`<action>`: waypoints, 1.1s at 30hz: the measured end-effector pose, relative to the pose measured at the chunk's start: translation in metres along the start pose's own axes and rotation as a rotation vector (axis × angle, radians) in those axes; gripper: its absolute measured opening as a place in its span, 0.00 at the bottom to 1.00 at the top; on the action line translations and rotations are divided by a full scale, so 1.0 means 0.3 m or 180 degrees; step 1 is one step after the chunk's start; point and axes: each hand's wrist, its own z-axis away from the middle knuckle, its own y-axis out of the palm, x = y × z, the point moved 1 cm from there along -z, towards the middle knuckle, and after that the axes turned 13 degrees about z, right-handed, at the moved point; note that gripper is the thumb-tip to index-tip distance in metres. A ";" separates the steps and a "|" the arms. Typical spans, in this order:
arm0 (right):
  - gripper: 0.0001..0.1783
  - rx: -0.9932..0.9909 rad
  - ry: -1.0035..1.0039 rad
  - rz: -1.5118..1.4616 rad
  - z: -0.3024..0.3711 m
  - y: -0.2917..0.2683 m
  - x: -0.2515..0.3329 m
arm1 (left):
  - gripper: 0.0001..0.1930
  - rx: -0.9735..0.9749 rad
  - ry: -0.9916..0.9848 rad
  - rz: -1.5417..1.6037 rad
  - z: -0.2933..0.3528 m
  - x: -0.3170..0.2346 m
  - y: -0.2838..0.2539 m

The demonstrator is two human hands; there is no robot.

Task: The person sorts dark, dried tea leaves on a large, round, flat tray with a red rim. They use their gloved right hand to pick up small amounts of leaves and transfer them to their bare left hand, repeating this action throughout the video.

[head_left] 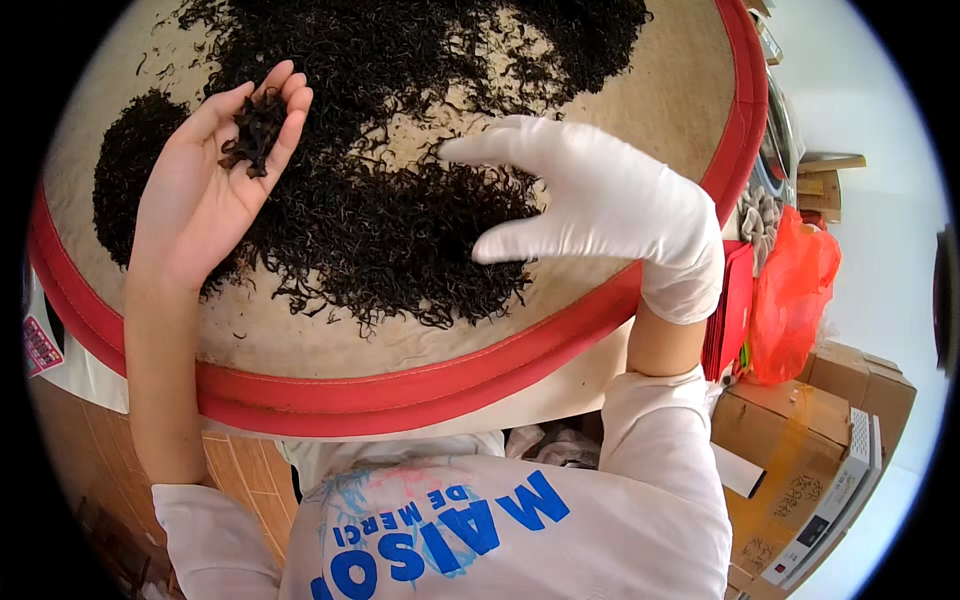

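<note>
Dark, twisted dried tea leaves (400, 240) lie in loose heaps on a round, cloth-lined tray (690, 90) with a red fabric rim. My bare left hand (215, 170) is palm up over the left part of the heap, its fingers curled into a cup. A small clump of tea leaves (255, 132) rests in that palm. My right hand (590, 195) wears a white glove and hovers at the right side of the near heap. Its thumb and fingers are apart, with nothing visible between them. Whether its fingertips touch the leaves, I cannot tell.
Right of the tray are a red plastic bag (795, 290), a red folder-like stack (730, 305) and cardboard boxes (790, 425). A white appliance-like panel (830, 500) leans by the boxes. The wooden floor (250, 470) shows below the tray's near edge.
</note>
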 end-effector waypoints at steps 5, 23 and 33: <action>0.49 0.0345 -0.0255 0.0848 -0.070 0.150 0.108 | 0.17 -0.0197 0.0037 -0.0063 -0.009 0.009 0.010; 0.27 -0.0158 0.0833 -0.2322 -0.074 0.010 0.068 | 0.18 0.0429 0.0060 0.0205 0.006 -0.049 0.020; 0.13 -0.0459 0.0259 -0.2689 -0.063 0.001 0.044 | 0.18 0.0450 0.0065 0.0153 0.003 -0.052 0.018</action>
